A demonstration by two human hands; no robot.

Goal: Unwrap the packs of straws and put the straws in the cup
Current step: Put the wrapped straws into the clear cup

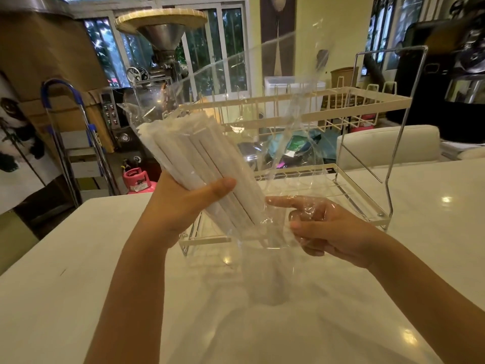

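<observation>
Two hands work above the surface. Left hand grips the straws, tilted, lower ends aimed at the clear cup standing below. Right hand holds loose wrap, pinched and draped over its fingers. Best, I judge, to pull the wrap clear rightward, then lower the bundle straight into the cup. Rack stands just behind; open room lies nearer the person.

You've got white paper-sleeved straws inside clear, glossy plastic wrap. The counter is pale cream with shiny highlights. The dish rack is cream with chrome wire; behind, a pink gas cylinder.
</observation>
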